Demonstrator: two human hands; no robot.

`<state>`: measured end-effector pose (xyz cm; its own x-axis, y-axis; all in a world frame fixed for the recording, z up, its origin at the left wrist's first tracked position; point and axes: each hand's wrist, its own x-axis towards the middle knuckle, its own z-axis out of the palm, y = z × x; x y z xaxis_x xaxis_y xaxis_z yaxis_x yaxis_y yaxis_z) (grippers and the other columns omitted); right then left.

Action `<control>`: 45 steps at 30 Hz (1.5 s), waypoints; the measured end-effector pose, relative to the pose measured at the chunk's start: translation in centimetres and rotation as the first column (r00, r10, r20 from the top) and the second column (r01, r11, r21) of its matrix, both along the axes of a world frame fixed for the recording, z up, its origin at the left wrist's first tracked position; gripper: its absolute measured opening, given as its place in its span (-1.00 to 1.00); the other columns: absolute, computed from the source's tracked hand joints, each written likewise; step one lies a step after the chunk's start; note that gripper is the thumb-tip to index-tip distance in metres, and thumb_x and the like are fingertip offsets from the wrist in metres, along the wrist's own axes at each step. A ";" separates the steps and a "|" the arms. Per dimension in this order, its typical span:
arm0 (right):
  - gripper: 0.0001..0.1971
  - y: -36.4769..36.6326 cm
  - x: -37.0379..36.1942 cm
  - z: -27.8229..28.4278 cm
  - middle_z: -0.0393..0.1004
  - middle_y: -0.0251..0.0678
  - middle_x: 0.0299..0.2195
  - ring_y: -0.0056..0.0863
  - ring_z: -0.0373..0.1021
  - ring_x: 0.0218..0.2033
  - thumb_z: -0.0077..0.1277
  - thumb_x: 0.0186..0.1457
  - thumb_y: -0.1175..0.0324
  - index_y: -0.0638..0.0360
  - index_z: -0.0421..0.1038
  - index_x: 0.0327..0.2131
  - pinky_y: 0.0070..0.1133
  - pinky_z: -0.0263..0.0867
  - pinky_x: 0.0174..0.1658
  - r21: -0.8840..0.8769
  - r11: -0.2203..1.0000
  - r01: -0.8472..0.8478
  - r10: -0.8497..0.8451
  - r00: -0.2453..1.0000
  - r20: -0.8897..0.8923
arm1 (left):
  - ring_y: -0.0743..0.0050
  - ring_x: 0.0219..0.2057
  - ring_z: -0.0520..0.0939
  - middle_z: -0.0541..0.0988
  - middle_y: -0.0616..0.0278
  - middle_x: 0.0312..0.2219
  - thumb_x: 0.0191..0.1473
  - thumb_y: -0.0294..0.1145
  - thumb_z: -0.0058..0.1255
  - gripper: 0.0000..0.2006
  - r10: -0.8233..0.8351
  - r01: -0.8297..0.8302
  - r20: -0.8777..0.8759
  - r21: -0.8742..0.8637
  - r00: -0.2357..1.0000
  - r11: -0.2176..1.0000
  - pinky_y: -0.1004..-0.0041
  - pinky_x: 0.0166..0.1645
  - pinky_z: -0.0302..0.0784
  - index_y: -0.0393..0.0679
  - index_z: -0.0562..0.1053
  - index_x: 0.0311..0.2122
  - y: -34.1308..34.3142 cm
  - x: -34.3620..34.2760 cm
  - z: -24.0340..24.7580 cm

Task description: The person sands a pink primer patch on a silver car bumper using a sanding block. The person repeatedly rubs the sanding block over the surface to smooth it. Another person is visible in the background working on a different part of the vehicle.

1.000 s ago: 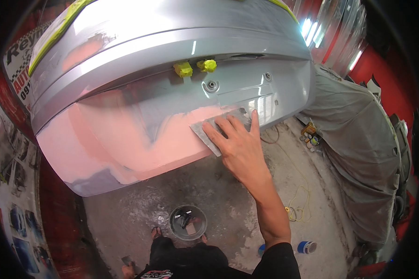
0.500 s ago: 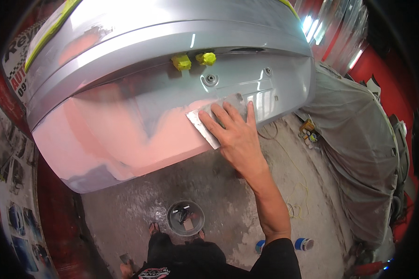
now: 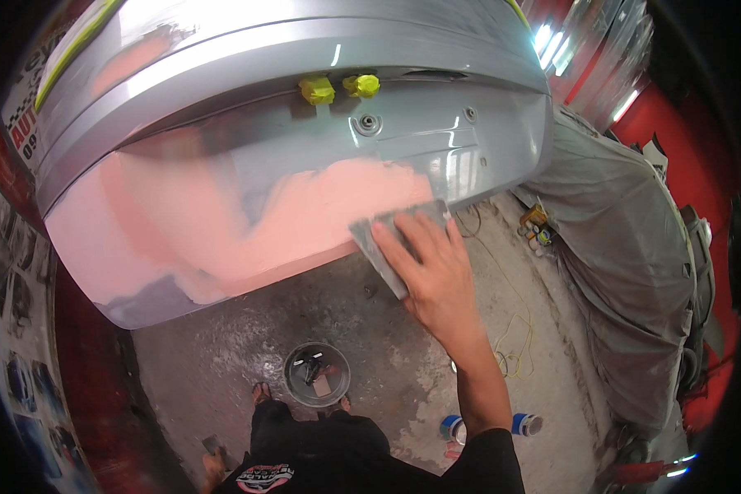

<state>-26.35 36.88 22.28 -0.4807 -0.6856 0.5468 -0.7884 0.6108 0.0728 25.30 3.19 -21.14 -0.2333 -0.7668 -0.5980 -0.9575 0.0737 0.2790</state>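
Note:
A silver car panel [image 3: 305,185] spans the upper half of the view, with a broad coat of pink putty [image 3: 296,226] over its left and lower middle. At the panel's lower edge, right of the middle, my right hand [image 3: 436,276] grips a flat metal putty spreader [image 3: 383,255], fingers laid along the plate. The spreader overlaps the right end of the pink coat; whether it touches the panel I cannot tell. Low at the left, my left hand [image 3: 214,471] holds a small grey flat blade [image 3: 212,445], partly seen beside my leg.
A bucket [image 3: 317,346] with dark things and a tan block stands by my feet. Two blue cans [image 3: 525,424] sit on the floor at right, near a yellow cord [image 3: 519,362]. A grey cover [image 3: 626,272] drapes over something large. Yellow-taped knobs [image 3: 317,90] stick out of the panel.
My right hand has swept the spreader down and to the right, off the panel's middle to its lower edge. Fresh pink putty shows where it was. The view has shifted slightly.

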 end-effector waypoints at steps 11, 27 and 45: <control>-0.38 -5.8 -4.3 1.6 0.34 -0.15 0.06 -0.06 0.30 0.10 0.04 -0.07 0.56 0.11 0.35 0.16 -0.03 0.25 0.04 -0.040 0.998 -0.041 0.039 0.998 -0.057 | -0.24 -0.34 0.68 0.62 -0.35 -0.37 0.21 -0.12 0.08 -0.49 -0.016 0.017 0.017 -0.072 1.000 0.997 0.06 -0.22 0.52 -0.59 0.50 -0.19 0.6 -0.7 0.3; -0.40 -6.0 -0.4 2.6 0.36 -0.12 0.05 -0.02 0.33 0.08 0.02 -0.03 0.54 0.14 0.33 0.18 -0.01 0.22 0.09 0.010 0.999 -0.043 0.043 0.996 -0.079 | -0.16 -0.26 0.69 0.63 -0.33 -0.32 0.23 -0.09 0.06 -0.43 0.018 -0.018 -0.004 -0.006 1.000 1.000 0.10 -0.21 0.53 -0.65 0.47 -0.16 0.8 -2.4 0.2; -0.33 -4.4 4.8 -1.1 0.37 -0.14 0.04 -0.07 0.31 0.07 0.10 -0.14 0.53 0.11 0.36 0.17 -0.11 0.21 0.06 0.113 0.986 -0.122 0.111 0.989 0.097 | 0.03 -0.23 0.64 0.61 -0.28 -0.27 0.25 -0.16 0.06 -0.51 0.009 -0.004 -0.088 0.054 0.996 0.999 0.14 -0.14 0.52 -0.59 0.47 -0.12 0.5 0.0 -1.4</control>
